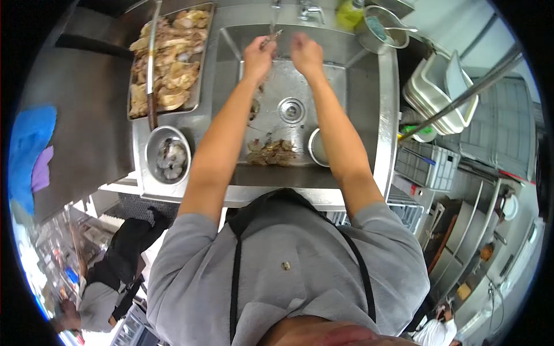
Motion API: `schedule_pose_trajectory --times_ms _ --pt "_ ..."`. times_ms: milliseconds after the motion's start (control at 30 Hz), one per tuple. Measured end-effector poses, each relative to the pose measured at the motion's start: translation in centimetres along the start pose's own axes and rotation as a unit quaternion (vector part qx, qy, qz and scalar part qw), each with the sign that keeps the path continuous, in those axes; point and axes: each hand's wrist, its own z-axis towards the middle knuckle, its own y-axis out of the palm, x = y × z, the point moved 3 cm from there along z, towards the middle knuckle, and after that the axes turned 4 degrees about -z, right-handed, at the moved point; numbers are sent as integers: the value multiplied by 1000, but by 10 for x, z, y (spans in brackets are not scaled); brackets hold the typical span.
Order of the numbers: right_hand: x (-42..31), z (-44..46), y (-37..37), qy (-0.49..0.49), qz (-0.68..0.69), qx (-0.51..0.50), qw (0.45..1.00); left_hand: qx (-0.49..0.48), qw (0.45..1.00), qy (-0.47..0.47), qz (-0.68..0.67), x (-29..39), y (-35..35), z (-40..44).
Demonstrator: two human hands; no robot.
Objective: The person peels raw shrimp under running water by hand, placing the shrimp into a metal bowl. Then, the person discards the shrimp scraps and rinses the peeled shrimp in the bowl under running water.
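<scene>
Under the tap (276, 4) at the far side of the sink, my left hand (259, 55) is closed on what looks like a shrimp (271, 39), largely covered by the fingers. My right hand (307, 56) is just to its right, apart from it, with fingertips smeared by motion. Below the hands, a brown heap of shrimp or shrimp shells (272, 153) lies on the floor of the steel sink (317, 86). Grey peeled shrimp (172, 161) fill part of a metal bowl (151, 151) on the left ledge. Another round container (316, 147) is partly hidden behind my right forearm.
A tray (203, 69) of pale, yellowish meat pieces (176, 63) stands left, with a long-handled tool (152, 69) across it. At back right are a metal pot (398, 43) and a yellow-green bottle (350, 14). White tubs (430, 86) stand right. Another person (107, 277) is at lower left.
</scene>
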Motion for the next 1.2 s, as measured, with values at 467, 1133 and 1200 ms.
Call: schedule_pose_trajectory --times_ms 467,1133,1200 --pt "-60 25 14 -197 -263 -253 910 -41 821 292 489 40 -13 -32" --pt "-11 20 9 -386 -145 -264 872 -262 882 118 374 41 -36 -21" --pt "10 25 14 -214 -222 -321 895 -227 912 127 317 43 -39 -19"
